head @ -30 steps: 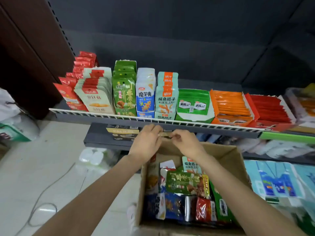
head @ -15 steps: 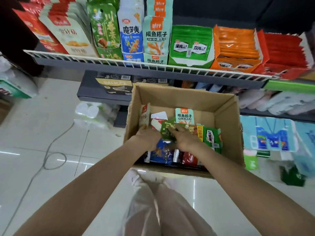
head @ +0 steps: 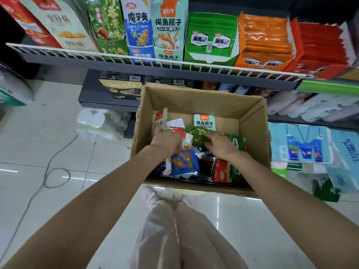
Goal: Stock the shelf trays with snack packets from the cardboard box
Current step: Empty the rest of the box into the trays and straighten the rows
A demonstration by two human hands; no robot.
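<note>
Both hands down inside the cardboard box [head: 196, 101], among mixed snack packets. Left hand [head: 167, 141] at the box's left side, fingers curled down into the pile between a cream packet [head: 159, 121] standing against the left wall and a blue packet [head: 183, 162] near the wrist; grip hidden under the knuckles, so cannot tell whether closed on anything. Right hand [head: 219, 145] toward the middle, fingertips pinching the edge of a dark green packet [head: 201, 135], grip closed on it. Just behind, a teal packet [head: 204, 122] upright and touching the green one. Red packet [head: 221, 169] and dark foil ones lying near the front wall. Box on the pale tiled floor [head: 58, 152], right before the shelf. Above, behind a white wire rail [head: 174, 64], shelf trays filled: green tray [head: 210, 39], orange tray [head: 266, 41], red tray [head: 318, 47], with tall upright cartons to the left. Grey cable [head: 52, 171] looped on the floor at left.
</note>
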